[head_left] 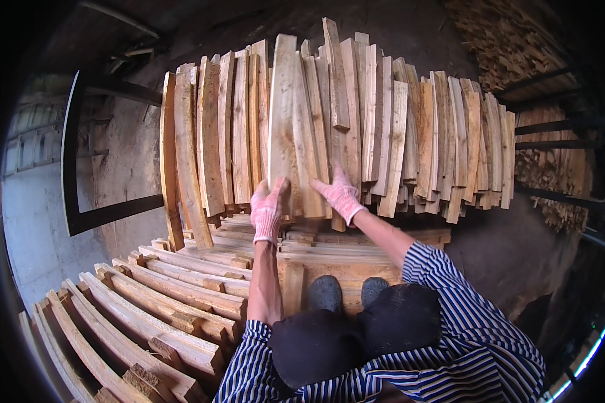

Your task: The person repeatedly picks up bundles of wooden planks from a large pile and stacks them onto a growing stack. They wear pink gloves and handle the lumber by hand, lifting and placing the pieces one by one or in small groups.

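A broad pale wooden plank (283,111) lies on top of a wide row of planks, its near end slightly blurred. My left hand (269,209), in a pink-and-white knitted glove, is closed on the left edge of that near end. In a matching glove, my right hand (341,195) rests at the near ends of the planks just to the right. Its thumb reaches left toward a narrower plank (307,144), and its fingers are spread from the thumb. A short plank (335,74) sits raised above the row, beyond my right hand.
Below left, a stack of long boards (161,302) has small spacer blocks between layers. My shoes (325,293) stand on boards. A black metal frame (72,154) sticks out at the left, with dark bars (561,144) at the right. More wood (504,40) is piled far right.
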`<action>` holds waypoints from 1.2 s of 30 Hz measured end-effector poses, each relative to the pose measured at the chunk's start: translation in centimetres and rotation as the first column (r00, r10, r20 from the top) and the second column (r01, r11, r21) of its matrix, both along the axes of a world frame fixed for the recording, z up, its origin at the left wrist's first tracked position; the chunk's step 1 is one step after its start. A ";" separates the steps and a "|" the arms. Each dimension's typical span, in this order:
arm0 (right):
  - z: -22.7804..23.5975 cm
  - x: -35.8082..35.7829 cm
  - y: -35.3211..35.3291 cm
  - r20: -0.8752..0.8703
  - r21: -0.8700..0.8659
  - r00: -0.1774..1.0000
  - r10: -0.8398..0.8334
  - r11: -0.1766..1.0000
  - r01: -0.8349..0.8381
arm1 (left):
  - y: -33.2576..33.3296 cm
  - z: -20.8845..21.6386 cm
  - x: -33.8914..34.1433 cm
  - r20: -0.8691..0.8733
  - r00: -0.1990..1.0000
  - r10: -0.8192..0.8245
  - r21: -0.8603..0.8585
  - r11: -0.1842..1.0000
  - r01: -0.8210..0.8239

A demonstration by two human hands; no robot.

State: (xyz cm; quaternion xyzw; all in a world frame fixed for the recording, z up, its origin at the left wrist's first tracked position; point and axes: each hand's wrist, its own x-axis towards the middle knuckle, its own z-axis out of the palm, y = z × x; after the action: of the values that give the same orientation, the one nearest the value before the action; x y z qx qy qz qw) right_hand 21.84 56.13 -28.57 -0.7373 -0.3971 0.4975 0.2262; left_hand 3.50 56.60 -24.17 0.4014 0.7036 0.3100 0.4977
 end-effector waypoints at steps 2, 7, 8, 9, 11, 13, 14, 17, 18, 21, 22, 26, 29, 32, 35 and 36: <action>0.8 -0.5 -2.1 0.067 -0.207 0.990 -0.128 0.968 0.139 | 0.2 -0.9 1.9 0.254 0.967 0.029 -0.113 0.994 0.000; -3.3 -0.8 -6.9 -0.422 -0.405 0.779 -0.464 0.865 0.297 | -1.4 -4.8 5.5 -0.455 0.860 -0.229 -0.001 0.966 0.257; -3.8 -1.0 -6.8 -0.544 -0.384 0.709 -0.449 0.884 0.266 | -1.7 -5.0 5.2 -0.465 0.861 -0.206 0.075 0.960 0.270; -4.7 -0.3 -6.7 -0.644 -0.366 0.626 -0.440 0.896 0.253 | -1.8 -4.8 6.2 -0.530 0.828 -0.183 0.087 0.960 0.267; -4.6 -1.7 -6.5 -0.730 -0.517 0.409 -0.548 0.834 0.196 | -2.7 -5.8 3.9 -0.599 0.794 -0.101 0.181 0.949 0.257; -2.5 0.1 -6.0 -0.646 -0.470 0.601 -0.470 0.866 0.172 | -0.5 -2.0 5.5 -0.409 0.891 -0.199 -0.203 0.971 0.124; -0.4 0.4 -5.8 -0.601 -0.446 0.685 -0.412 0.884 0.140 | 0.4 -0.5 5.3 -0.261 0.950 -0.172 -0.309 0.947 0.087; 2.4 0.0 -4.8 -0.606 -0.303 0.786 -0.126 0.949 -0.081 | 1.8 0.7 2.3 0.322 0.946 0.043 -0.342 0.937 0.074; 4.0 0.2 -3.7 -0.473 -0.279 0.881 0.014 0.946 -0.165 | 2.6 2.9 2.2 0.383 0.919 0.090 -0.442 0.892 0.096; 0.7 -0.2 -2.6 -0.345 -0.274 0.939 -0.013 0.958 -0.087 | 4.1 1.9 2.5 0.085 0.955 -0.286 -0.404 0.866 0.295; 0.3 -0.1 -2.6 -0.300 -0.293 0.953 -0.043 0.955 -0.049 | 3.6 2.1 3.5 -0.067 0.919 -0.388 -0.436 0.840 0.322; -5.4 2.0 -5.4 -0.535 -0.206 0.832 -0.145 0.978 0.038 | 1.0 -3.3 4.4 -0.553 0.774 -0.309 -0.109 0.947 0.301; -5.6 1.9 -5.3 -0.610 -0.133 0.788 -0.076 0.991 -0.008 | 1.1 -4.0 3.8 -0.286 0.947 -0.148 -0.171 0.980 0.102; -6.3 1.9 -4.8 -0.587 -0.202 0.802 -0.112 0.979 -0.010 | 1.4 -3.9 5.4 -0.174 0.981 -0.090 -0.286 0.958 0.037; -4.3 1.6 -4.8 -0.728 -0.280 0.640 -0.246 0.959 0.051 | 1.9 -3.5 3.9 0.053 0.990 -0.132 -0.441 0.886 0.142; -2.0 3.3 -4.3 -0.639 -0.307 0.730 -0.242 0.950 0.046 | 2.2 -2.5 4.5 0.178 0.965 -0.190 -0.405 0.880 0.248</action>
State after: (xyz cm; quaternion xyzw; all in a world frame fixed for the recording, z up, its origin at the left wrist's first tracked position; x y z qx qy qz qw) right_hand 25.15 51.80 -30.52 -0.5615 -0.1584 0.7590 0.2890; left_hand 8.00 58.81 -26.70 0.3391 0.6692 0.1174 0.6506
